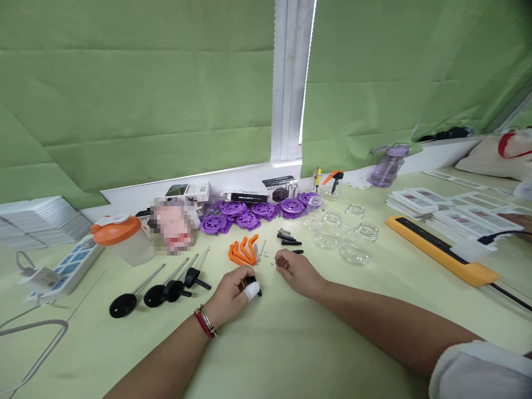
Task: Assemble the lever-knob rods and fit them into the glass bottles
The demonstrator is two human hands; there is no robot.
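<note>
My left hand (228, 298), with a white wrap on its thumb, is closed around a small black plastic part (259, 290), mostly hidden by the fingers. To its right, my right hand (300, 272) has its fingers pinched together low over the table; whatever may be between them is too small to make out. Just beyond the fingertips lie tiny metal bits (271, 264) and several thin metal pins (257, 255). Curved orange handles (244, 251) are grouped behind my left hand. Short black parts (290, 243) and springs (285, 233) rest behind my right hand.
Black discs with metal rods (123, 305) lie at left, near an orange-lidded cup (133, 249). Purple wheel-shaped parts (249, 220) line the back. Clear rounded vessels (355, 254) stand to the right, before an orange power strip (440, 252). A purple bottle (388, 168) stands behind.
</note>
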